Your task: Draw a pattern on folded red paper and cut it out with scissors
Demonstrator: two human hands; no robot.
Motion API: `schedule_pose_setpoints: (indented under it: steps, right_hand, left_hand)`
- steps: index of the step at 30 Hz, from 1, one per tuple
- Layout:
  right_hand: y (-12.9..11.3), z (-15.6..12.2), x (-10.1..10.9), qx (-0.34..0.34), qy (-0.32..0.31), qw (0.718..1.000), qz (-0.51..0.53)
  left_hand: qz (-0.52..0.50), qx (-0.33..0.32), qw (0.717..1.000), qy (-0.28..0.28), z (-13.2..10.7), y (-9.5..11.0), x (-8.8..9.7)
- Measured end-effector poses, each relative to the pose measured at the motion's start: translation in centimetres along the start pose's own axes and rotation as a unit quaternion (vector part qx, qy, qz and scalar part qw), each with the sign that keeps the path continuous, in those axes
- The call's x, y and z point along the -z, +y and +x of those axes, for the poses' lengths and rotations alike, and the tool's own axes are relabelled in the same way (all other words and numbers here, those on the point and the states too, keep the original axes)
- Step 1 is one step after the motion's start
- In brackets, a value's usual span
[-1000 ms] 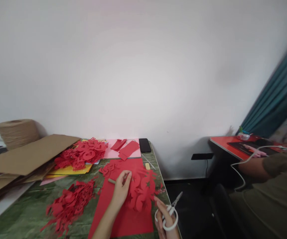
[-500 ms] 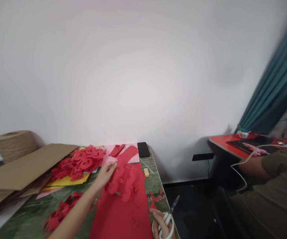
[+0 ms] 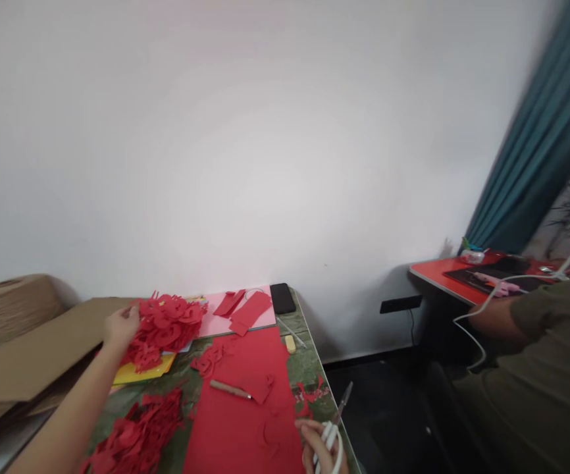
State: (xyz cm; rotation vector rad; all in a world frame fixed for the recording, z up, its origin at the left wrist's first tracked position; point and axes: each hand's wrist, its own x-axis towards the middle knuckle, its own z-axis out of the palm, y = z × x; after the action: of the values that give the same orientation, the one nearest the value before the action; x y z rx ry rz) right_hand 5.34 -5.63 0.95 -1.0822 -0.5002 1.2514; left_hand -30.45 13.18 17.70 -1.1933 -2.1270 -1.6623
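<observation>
Left hand (image 3: 122, 327) moved leftward, fingertips (image 3: 134, 313) apparently touching cutouts (image 3: 170, 324)

"What sort of place is shown?"

"A craft workroom, by all signs. Red paper cut-outs (image 3: 170, 322) are heaped on a green table (image 3: 310, 363), and scissors (image 3: 332, 434), a wooden-handled tool (image 3: 230, 389), cardboard (image 3: 43, 355) and a spool of twine (image 3: 16, 308) are seen."

"Could it be set in a home?"

"That cannot be told for sure. A plain white wall (image 3: 285, 164) and a teal curtain (image 3: 526, 148) are shown, and at the right a red table (image 3: 430, 275), with a person (image 3: 551, 368) beside it, is seen."
</observation>
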Motion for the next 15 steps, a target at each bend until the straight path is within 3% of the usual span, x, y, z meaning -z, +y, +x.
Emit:
schedule_pose_setpoints:
  steps: [3,5,7,10,12,15]
  right_hand:
    - [-0.1,-0.2,-0.1,0.012,-0.017,1.0,-0.021]
    - [-0.1,-0.3,0.0,0.018,-0.03,0.999,-0.031]
    - [-0.1,-0.3,0.0,0.02,-0.039,0.998,-0.039]
    - [-0.1,-0.3,0.0,0.024,-0.046,0.998,-0.041]
    - [-0.1,-0.3,0.0,0.028,-0.046,0.998,-0.034]
    - [0.0,-0.3,0.0,0.024,-0.037,0.999,-0.026]
  left_hand:
    - [0.02,-0.04,0.996,-0.081,-2.7,-0.9,0.0]
    - [0.02,-0.088,0.988,-0.126,-6.2,-0.9,-0.3]
    - [0.029,-0.176,0.958,-0.226,-10.6,-0.3,-0.5]
    - [0.069,-0.229,0.912,-0.333,-17.5,1.5,-0.4]
    - [0.142,-0.234,0.888,-0.369,-21.1,2.9,0.1]
    - [0.204,-0.226,0.87,-0.388,-24.5,4.5,0.6]
